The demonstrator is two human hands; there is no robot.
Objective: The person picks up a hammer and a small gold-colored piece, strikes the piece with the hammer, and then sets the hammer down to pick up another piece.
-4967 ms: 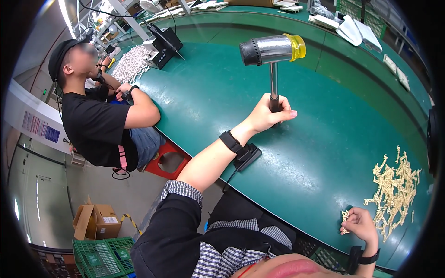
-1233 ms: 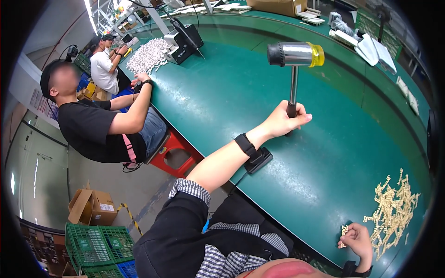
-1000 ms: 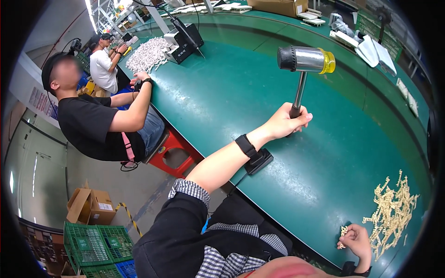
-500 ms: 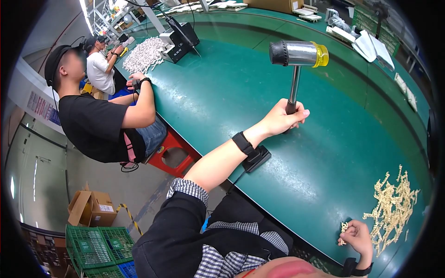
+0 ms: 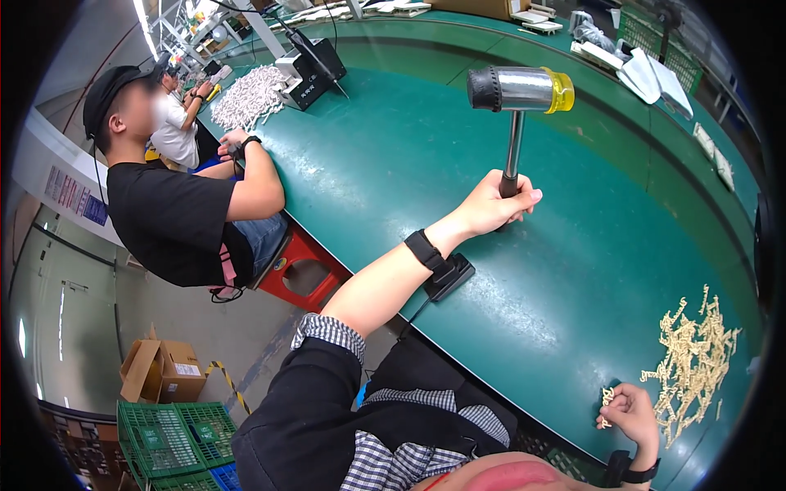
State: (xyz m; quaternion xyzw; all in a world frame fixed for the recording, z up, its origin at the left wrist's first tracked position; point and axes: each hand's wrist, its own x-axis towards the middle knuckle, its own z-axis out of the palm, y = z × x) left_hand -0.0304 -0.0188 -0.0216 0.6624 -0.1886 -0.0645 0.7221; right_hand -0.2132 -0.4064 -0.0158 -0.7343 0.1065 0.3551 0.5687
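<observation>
My left hand (image 5: 491,206) is closed around the dark grip of a mallet (image 5: 528,90) and holds it upright above the green table. The mallet has a metal handle and a metal head, with a black face on one end and a yellow one on the other. Low on the right, my right hand (image 5: 634,413) pinches a small cream-coloured, wavy piece (image 5: 606,407) over the tabletop. Just right of that hand lies a loose heap of similar cream pieces (image 5: 692,364).
A black flat device (image 5: 450,280) with a cable sits near the table (image 5: 393,188) edge below my left wrist. A co-worker (image 5: 168,200) sits to my left, another person beyond. White pieces (image 5: 248,94) are heaped beside a black box (image 5: 313,75). Green crates (image 5: 168,434) stand on the floor.
My left hand and the mallet have shifted slightly left and up in the picture. The nearer co-worker's head has moved right. My right hand keeps its pinch on the cream piece.
</observation>
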